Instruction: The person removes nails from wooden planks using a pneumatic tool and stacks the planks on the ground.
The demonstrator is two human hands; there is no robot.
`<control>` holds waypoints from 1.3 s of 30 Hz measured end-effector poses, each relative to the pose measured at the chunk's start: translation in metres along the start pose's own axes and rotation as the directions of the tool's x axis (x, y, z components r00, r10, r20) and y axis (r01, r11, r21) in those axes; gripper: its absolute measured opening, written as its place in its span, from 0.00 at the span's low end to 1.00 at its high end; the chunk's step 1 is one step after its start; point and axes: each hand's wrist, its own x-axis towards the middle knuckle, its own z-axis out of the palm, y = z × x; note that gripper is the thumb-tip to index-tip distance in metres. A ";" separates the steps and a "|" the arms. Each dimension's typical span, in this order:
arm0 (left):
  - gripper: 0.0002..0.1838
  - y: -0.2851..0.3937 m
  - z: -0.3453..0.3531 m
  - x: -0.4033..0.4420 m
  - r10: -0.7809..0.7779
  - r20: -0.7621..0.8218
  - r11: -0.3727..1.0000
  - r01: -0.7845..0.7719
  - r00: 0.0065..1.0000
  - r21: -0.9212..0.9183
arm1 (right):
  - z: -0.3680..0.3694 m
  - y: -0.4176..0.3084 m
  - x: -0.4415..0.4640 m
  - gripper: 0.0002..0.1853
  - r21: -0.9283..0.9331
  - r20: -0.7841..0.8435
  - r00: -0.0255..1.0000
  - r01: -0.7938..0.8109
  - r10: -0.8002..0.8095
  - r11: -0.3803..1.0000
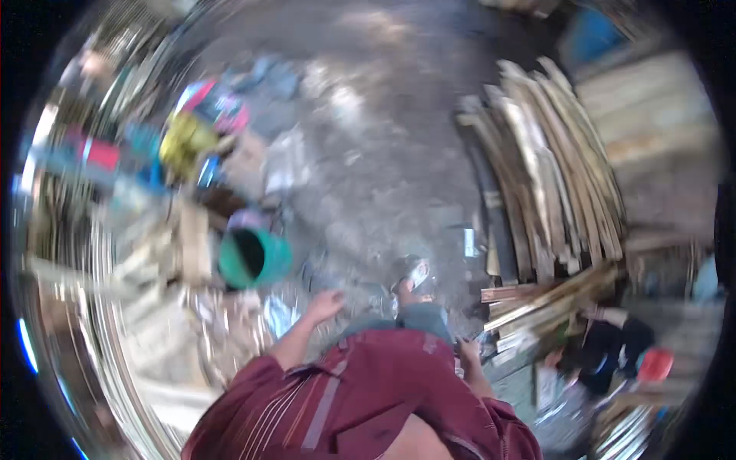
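My left hand [326, 304] hangs out in front of my body, over the floor and a little right of a green bucket [277, 257] that lies tipped with its dark mouth facing left. Its fingers are smeared by motion. Close to my right side is my right hand [469, 353], low beside my leg. Something small and dark shows by its fingertips, too blurred to name. Below me are my maroon shirt [383, 368], grey-green trousers [424, 316] and one foot in a sandal [418, 272].
Long wooden planks [548, 169] lie stacked on the right, with shorter boards [548, 299] nearer me. Dark cloth [606, 353] and a red container [655, 365] sit at lower right. Scrap wood [153, 253], a yellow bag [184, 142] and clutter fill the left. Grey floor [376, 176] runs ahead.
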 end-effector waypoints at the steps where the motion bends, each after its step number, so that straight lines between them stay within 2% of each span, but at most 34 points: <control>1: 0.27 0.009 0.002 -0.013 -0.030 0.027 0.997 0.032 0.999 -0.069 | -0.028 0.025 0.019 0.22 -0.214 0.065 0.998 0.007 0.007 0.977; 2: 0.27 0.000 0.005 -0.016 -0.069 -0.021 0.989 0.066 0.997 -0.130 | -0.069 0.098 0.099 0.22 -0.426 0.083 0.980 0.197 -0.178 0.883; 3: 0.27 -0.014 0.012 -0.023 -0.083 -0.061 0.982 0.072 0.995 -0.175 | -0.105 0.082 0.085 0.22 -0.485 0.117 0.972 0.234 -0.203 0.843; 5: 0.27 -0.038 0.046 -0.091 -0.243 -0.036 0.950 0.231 0.969 -0.211 | -0.102 0.015 0.001 0.25 -0.536 -0.026 0.996 0.061 -0.089 0.842; 6: 0.27 -0.047 0.034 -0.105 -0.330 -0.056 0.932 0.316 0.942 -0.178 | -0.107 0.006 0.001 0.25 -0.470 -0.059 0.997 0.012 -0.045 0.882; 7: 0.23 -0.096 0.071 -0.123 -0.318 -0.235 0.927 0.248 0.919 -0.282 | -0.098 -0.009 0.001 0.24 -0.373 -0.086 0.996 -0.024 -0.009 0.927; 8: 0.23 -0.114 0.081 -0.152 -0.413 -0.220 0.895 0.349 0.884 -0.279 | -0.091 -0.041 -0.019 0.20 -0.448 0.032 0.994 0.109 -0.106 0.887; 9: 0.22 -0.133 0.085 -0.168 -0.498 -0.189 0.856 0.444 0.847 -0.265 | -0.075 -0.059 -0.011 0.20 -0.559 0.029 0.987 0.148 -0.159 0.816; 10: 0.20 -0.187 0.125 -0.179 -0.576 -0.231 0.803 0.492 0.784 -0.336 | -0.064 -0.075 -0.002 0.20 -0.656 0.035 0.974 0.192 -0.225 0.730; 11: 0.21 -0.192 0.127 -0.203 -0.755 0.068 0.475 0.615 0.652 -0.630 | -0.052 -0.077 0.015 0.19 -0.606 0.020 0.934 0.296 -0.357 0.739; 12: 0.19 -0.227 0.150 -0.215 -0.835 0.058 0.451 0.741 0.548 -0.497 | -0.036 -0.095 0.012 0.17 -0.464 0.108 0.917 0.388 -0.383 0.796; 13: 0.19 -0.298 0.196 -0.222 -0.835 0.055 0.447 0.734 0.547 -0.511 | -0.004 -0.120 0.003 0.14 -0.302 0.200 0.887 0.461 -0.417 0.835; 14: 0.16 -0.340 0.233 -0.242 -0.813 0.029 0.516 0.743 0.581 -0.427 | 0.031 -0.152 -0.033 0.15 -0.296 0.205 0.905 0.420 -0.373 0.858; 16: 0.18 -0.296 0.192 -0.235 -0.805 0.110 0.558 0.807 0.583 -0.196 | 0.062 -0.175 -0.028 0.15 -0.520 0.371 0.765 0.641 -0.526 0.565; 17: 0.18 -0.290 0.184 -0.220 -0.811 0.100 0.547 0.808 0.576 -0.217 | 0.077 -0.190 -0.027 0.16 -0.534 0.520 0.717 0.697 -0.465 0.479; 19: 0.18 -0.290 0.181 -0.196 -0.632 0.011 0.754 0.619 0.775 -0.219 | 0.106 -0.211 -0.030 0.17 -0.592 0.533 0.727 0.686 -0.434 0.422; 20: 0.17 -0.269 0.162 -0.173 -0.673 0.063 0.709 0.667 0.737 -0.230 | 0.115 -0.218 -0.018 0.16 -0.555 0.570 0.703 0.711 -0.426 0.431; 21: 0.16 -0.229 0.121 -0.143 -0.707 0.119 0.661 0.711 0.697 -0.239 | 0.117 -0.220 0.002 0.16 -0.597 0.556 0.748 0.662 -0.362 0.453; 23: 0.15 -0.178 0.068 -0.095 -0.716 0.165 0.432 0.616 0.678 -0.659 | 0.136 -0.256 -0.002 0.16 -0.696 0.505 0.810 0.587 -0.299 0.414; 24: 0.17 -0.149 0.043 -0.071 -0.673 -0.070 0.452 0.335 0.736 -0.827 | 0.140 -0.270 0.022 0.19 -0.752 0.528 0.791 0.604 -0.308 0.263; 25: 0.18 -0.138 0.008 -0.045 -0.583 -0.106 0.564 0.307 0.805 -0.767 | 0.130 -0.269 0.050 0.21 -0.791 0.550 0.776 0.602 -0.309 0.105; 26: 0.19 -0.127 -0.025 -0.030 -0.492 -0.115 0.660 0.283 0.863 -0.696 | 0.099 -0.256 0.138 0.21 -0.788 0.570 0.772 0.611 -0.281 0.080; 27: 0.18 -0.092 -0.061 -0.027 -0.519 -0.235 0.634 0.186 0.822 -0.751 | 0.086 -0.244 0.215 0.20 -0.709 0.703 0.705 0.686 -0.096 -0.162; 28: 0.18 -0.064 -0.105 -0.019 -0.542 -0.371 0.626 0.068 0.755 -0.776 | 0.064 -0.248 0.266 0.20 -0.601 0.795 0.571 0.697 -0.204 -0.391; 29: 0.17 -0.063 -0.134 -0.002 -0.491 -0.500 0.708 -0.007 0.713 -0.706 | 0.074 -0.262 0.295 0.20 -0.481 0.875 0.393 0.640 -0.282 -0.600; 30: 0.17 -0.063 -0.156 0.008 -0.432 -0.609 0.777 -0.068 0.665 -0.626 | 0.112 -0.341 0.241 0.19 -0.326 0.872 0.477 0.738 0.114 -0.591; 31: 0.17 -0.057 -0.189 0.009 -0.462 -0.566 0.740 -0.055 0.682 -0.671 | 0.122 -0.390 0.198 0.19 -0.302 0.872 0.470 0.737 0.137 -0.605; 32: 0.17 -0.058 -0.226 0.011 -0.489 -0.523 0.696 -0.049 0.698 -0.716 | 0.179 -0.433 0.163 0.15 -0.726 0.687 0.716 0.684 -0.126 -0.075; 33: 0.17 -0.054 -0.267 0.006 -0.474 -0.606 0.747 -0.073 0.639 -0.661 | 0.226 -0.472 0.092 0.13 -0.760 0.343 0.924 0.380 -0.171 0.527; 34: 0.16 -0.054 -0.308 0.002 -0.452 -0.684 0.795 -0.090 0.573 -0.600 | 0.262 -0.504 0.075 0.13 -0.771 0.360 0.915 0.402 -0.183 0.494; 36: 0.17 -0.070 -0.387 -0.003 -0.595 -0.691 0.748 -0.031 0.411 -0.663 | 0.330 -0.562 0.058 0.14 -0.548 0.374 0.867 0.493 -0.329 0.676; 37: 0.18 -0.091 -0.421 0.002 -0.628 -0.732 0.725 -0.143 0.264 -0.674 | 0.363 -0.588 0.056 0.14 -0.554 0.403 0.850 0.522 -0.341 0.648; 38: 0.19 -0.121 -0.457 0.005 -0.610 -0.780 0.781 -0.064 0.141 -0.622 | 0.397 -0.609 0.056 0.14 -0.530 0.468 0.792 0.607 -0.393 0.593; 39: 0.19 -0.138 -0.495 0.004 -0.703 -0.706 0.700 -0.087 0.086 -0.709 | 0.423 -0.626 0.054 0.15 -0.503 0.520 0.734 0.677 -0.437 0.537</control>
